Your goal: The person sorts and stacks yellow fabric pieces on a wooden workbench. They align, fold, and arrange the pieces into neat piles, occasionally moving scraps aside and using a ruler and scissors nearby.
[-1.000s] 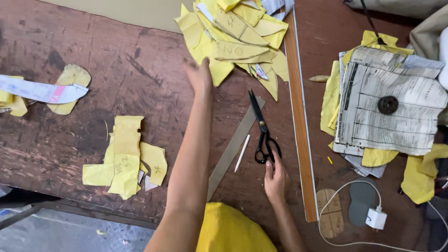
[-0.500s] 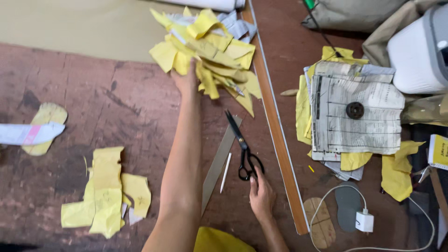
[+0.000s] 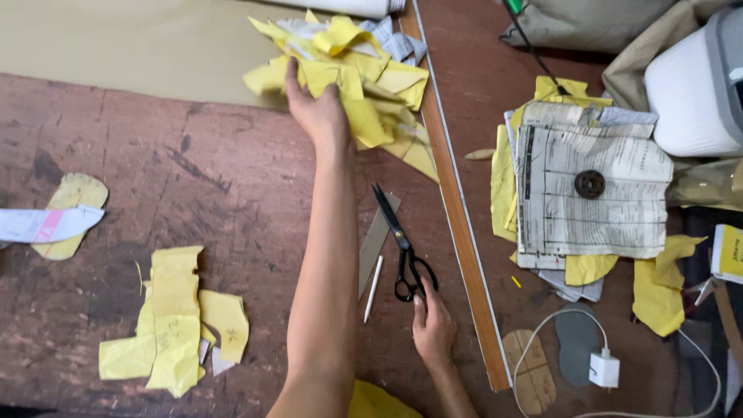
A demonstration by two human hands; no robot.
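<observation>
1. Here we note the left hand [image 3: 316, 108] stretched far across the worn brown desk [image 3: 155, 178], fingers spread and pressing down on a heap of yellow cut pieces [image 3: 364, 85] near the desk's far edge. The hand lies flat on the heap's near-left side; we cannot tell whether any piece is pinched between the fingers.

2. The heap sits at the far edge, mixed with a few grey-white scraps, just beside a long wooden strip [image 3: 457, 209] that runs from the far edge toward the near edge.

3. The right hand [image 3: 433, 329] rests close to the near edge, fingertips touching the loop handles of black scissors [image 3: 402, 251]. The fingers are loosely curled, not through the loops; the scissors lie flat, blades shut and pointing toward the heap.

4. Just left of the scissors we see a white pencil-like stick [image 3: 373, 288] and a grey card strip [image 3: 375, 240] lying partly beneath the blades.

5. Toward the near-left corner lies a smaller pile of yellow pieces [image 3: 174, 321]. At the left edge, a sole-shaped yellow piece [image 3: 73, 205] sits under a white strip [image 3: 42, 224].

6. Right of the wooden strip, a stack of newsprint patterns [image 3: 596, 193] carries a round dark weight [image 3: 590, 183], yellow pieces showing beneath it. Nearer us lie a white charger [image 3: 604, 369] with its cable, and two sole shapes [image 3: 553, 360].
</observation>
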